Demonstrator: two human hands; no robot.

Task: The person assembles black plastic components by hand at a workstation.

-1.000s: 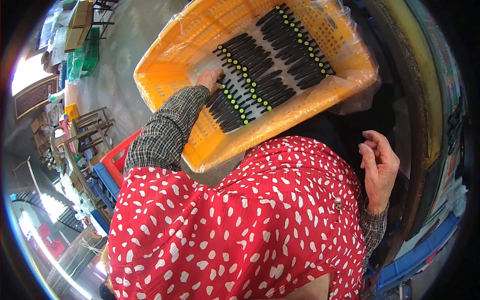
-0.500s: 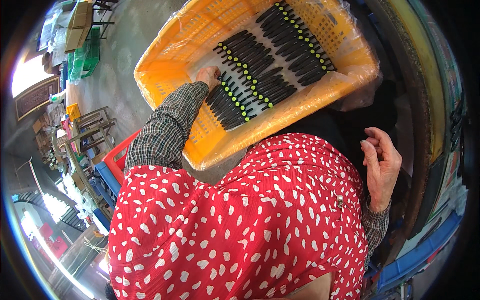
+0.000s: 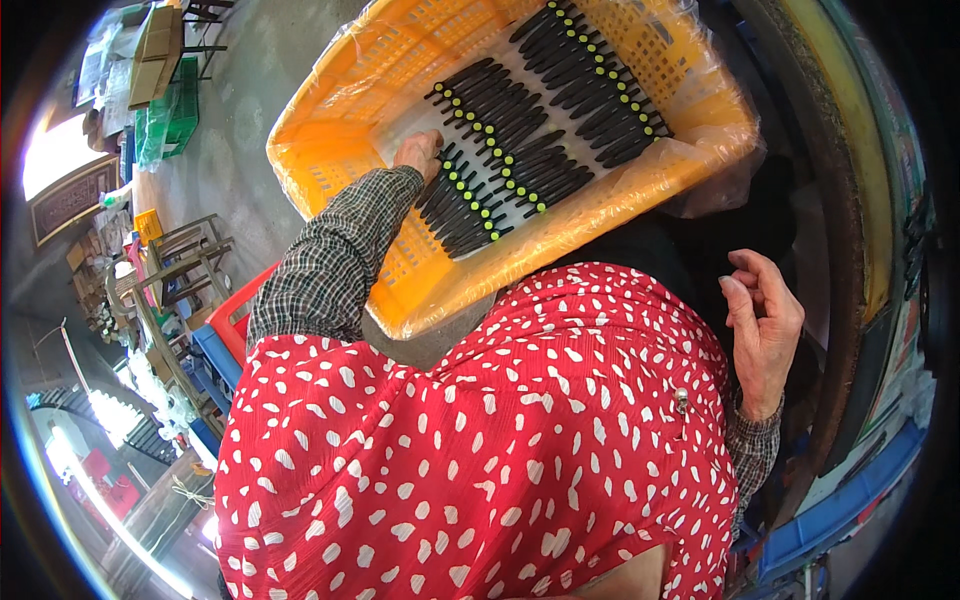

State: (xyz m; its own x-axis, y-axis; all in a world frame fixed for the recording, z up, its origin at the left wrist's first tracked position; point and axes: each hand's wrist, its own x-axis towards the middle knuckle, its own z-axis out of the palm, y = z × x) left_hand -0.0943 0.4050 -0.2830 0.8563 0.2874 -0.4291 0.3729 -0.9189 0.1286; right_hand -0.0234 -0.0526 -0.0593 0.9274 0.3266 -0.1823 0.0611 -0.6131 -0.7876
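My left hand (image 3: 418, 153) reaches into a yellow plastic basket (image 3: 425, 300). Its bent fingers press together at the left end of the nearest row of slim black pieces (image 3: 462, 200), each with a round yellow-green dot. A dark piece shows at the fingertips, though the fingers partly hide it. More black pieces lie side by side in a middle row (image 3: 510, 130) and a far row (image 3: 590, 85). Off to the right of the basket, my right hand (image 3: 765, 335) hovers with loosely bent fingers, thumb apart, and nothing visible in it.
Clear plastic film (image 3: 715, 165) lines the basket and hangs over its rim. A red plastic edge (image 3: 235, 318) is beside my left arm. At the far left are a green crate (image 3: 183, 105), a cardboard box (image 3: 158, 55) and a wooden rack (image 3: 185, 265). A curved yellow edge (image 3: 850, 150) borders the right.
My left hand has barely shifted at the end of the nearest row. My right hand and the basket stay almost where they were.
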